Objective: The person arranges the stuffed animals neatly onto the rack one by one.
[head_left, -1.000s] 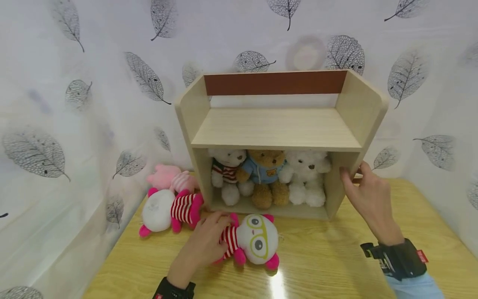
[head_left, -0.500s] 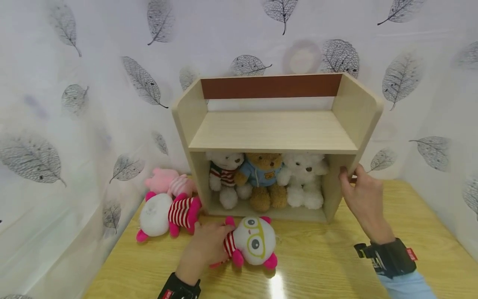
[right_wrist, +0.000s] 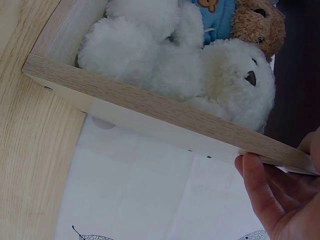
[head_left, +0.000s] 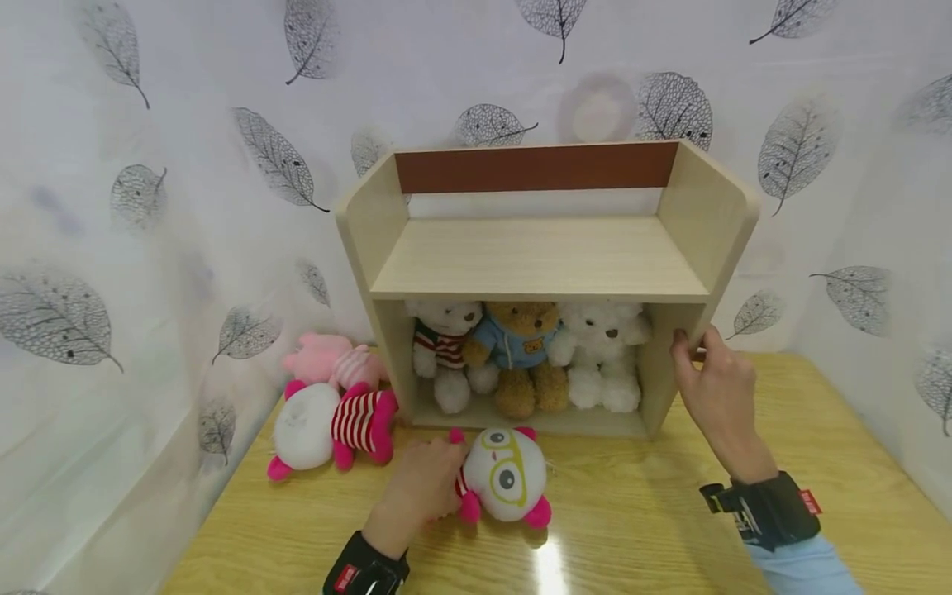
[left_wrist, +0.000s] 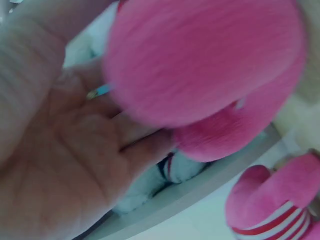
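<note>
Your left hand (head_left: 416, 492), lower centre: fingers curled round the goggle-eyed plush (head_left: 506, 475). Your right hand (head_left: 714, 392): pinching the shelf (head_left: 699, 248) side panel.

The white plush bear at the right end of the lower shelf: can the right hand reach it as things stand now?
Probably yes. The right hand holds the wooden shelf unit's right side panel, just beside the white plush bear. The compartment's front is open, and nothing blocks the way in.
</note>
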Action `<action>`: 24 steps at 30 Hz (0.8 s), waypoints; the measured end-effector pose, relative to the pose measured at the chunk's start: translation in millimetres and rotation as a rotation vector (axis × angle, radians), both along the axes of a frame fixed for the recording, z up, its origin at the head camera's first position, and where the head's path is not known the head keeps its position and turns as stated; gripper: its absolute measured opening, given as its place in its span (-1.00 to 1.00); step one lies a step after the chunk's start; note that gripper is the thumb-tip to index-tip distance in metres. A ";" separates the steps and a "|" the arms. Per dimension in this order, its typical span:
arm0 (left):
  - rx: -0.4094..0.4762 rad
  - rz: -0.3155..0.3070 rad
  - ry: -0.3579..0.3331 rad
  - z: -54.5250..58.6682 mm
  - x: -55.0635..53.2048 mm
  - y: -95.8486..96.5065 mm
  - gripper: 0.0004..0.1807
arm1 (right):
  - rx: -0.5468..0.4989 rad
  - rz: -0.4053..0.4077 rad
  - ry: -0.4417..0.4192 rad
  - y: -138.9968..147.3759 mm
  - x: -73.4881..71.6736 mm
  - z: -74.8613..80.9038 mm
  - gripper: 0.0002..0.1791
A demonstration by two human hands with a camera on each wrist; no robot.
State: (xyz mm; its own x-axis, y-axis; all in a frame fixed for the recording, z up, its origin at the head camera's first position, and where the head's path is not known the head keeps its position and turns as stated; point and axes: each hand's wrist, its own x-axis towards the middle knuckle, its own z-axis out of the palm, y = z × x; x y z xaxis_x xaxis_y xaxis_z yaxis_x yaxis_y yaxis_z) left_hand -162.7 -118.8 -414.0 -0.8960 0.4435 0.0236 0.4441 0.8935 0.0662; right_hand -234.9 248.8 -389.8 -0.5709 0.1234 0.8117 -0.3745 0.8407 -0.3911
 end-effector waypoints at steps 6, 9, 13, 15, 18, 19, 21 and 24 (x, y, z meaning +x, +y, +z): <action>0.055 0.016 -0.175 12.7 -2.7 0.1 -0.61 | -0.012 0.002 -0.007 0.7 -0.3 -0.7 -0.77; 0.071 0.002 -0.122 10.4 -3.2 0.6 -0.65 | -0.014 0.001 -0.011 1.3 -0.3 -1.1 -0.77; 0.114 -0.038 -0.058 5.8 -5.2 -0.5 -0.67 | -0.009 0.000 -0.010 0.8 -0.3 -0.1 -0.77; 0.153 -0.046 -0.069 4.5 -6.0 -2.4 -0.69 | -0.007 0.002 -0.012 0.2 -0.1 0.3 -0.78; 0.214 -0.058 -0.119 5.1 -6.7 -5.9 -0.71 | -0.007 0.011 -0.018 -0.7 0.8 0.8 -0.78; 0.233 -0.064 -0.134 5.7 -6.9 -7.0 -0.72 | -0.006 0.013 -0.021 -0.9 1.3 0.9 -0.78; 0.264 -0.088 -0.150 7.1 -7.7 -8.6 -0.68 | -0.008 0.013 -0.023 -1.0 2.2 0.9 -0.78; 0.320 -0.126 -0.146 10.0 -8.0 -9.1 -0.57 | -0.007 0.014 -0.023 0.0 3.4 0.3 -0.79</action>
State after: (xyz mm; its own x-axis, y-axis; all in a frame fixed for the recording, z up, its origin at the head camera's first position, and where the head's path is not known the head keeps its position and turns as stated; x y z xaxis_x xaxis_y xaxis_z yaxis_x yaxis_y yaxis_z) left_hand -170.7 -127.9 -403.9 -0.8392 0.5411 0.0551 0.5143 0.7564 0.4043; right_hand -231.6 248.7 -389.6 -0.5912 0.1215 0.7973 -0.3765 0.8327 -0.4061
